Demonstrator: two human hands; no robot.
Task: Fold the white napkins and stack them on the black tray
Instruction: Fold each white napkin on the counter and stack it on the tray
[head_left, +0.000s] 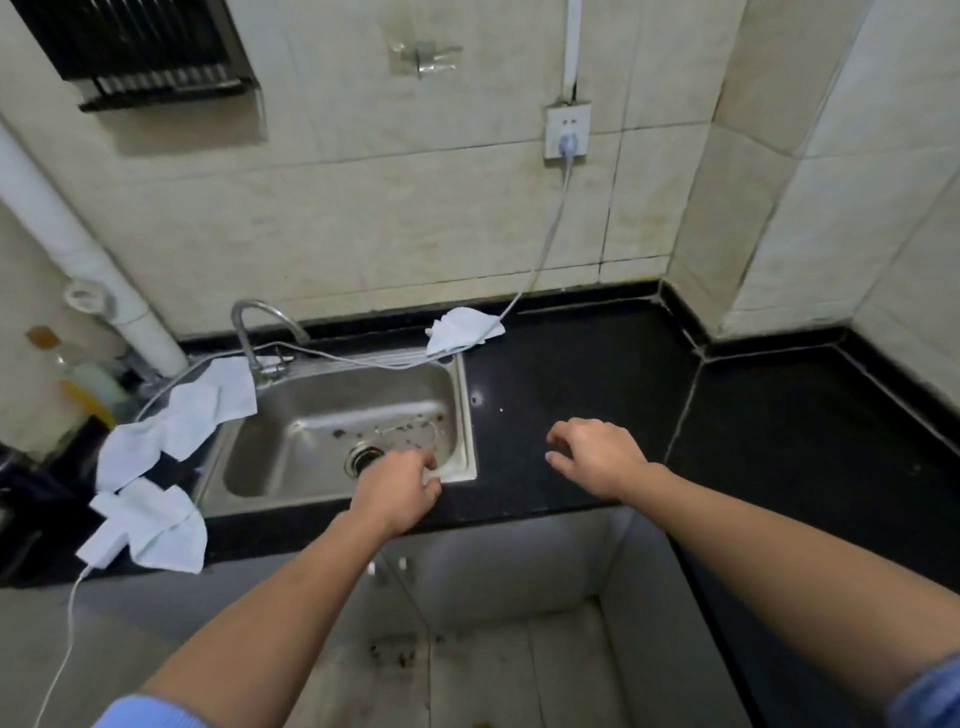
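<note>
Both hands hold nothing: the left hand (400, 486) rests with loosely curled fingers at the front right corner of the sink (470, 415), and the right hand (597, 457) hangs over the black tabletop (571, 374), fingers loosely bent. Left of the sink, a crumpled napkin (161, 525) lies against a white charger (104, 543). A second napkin (182, 415) drapes over the sink's left edge by the tap (260, 332). By the back wall a third napkin (460, 330) lies where a white cable (550, 228) comes down from the socket (568, 130).
</note>
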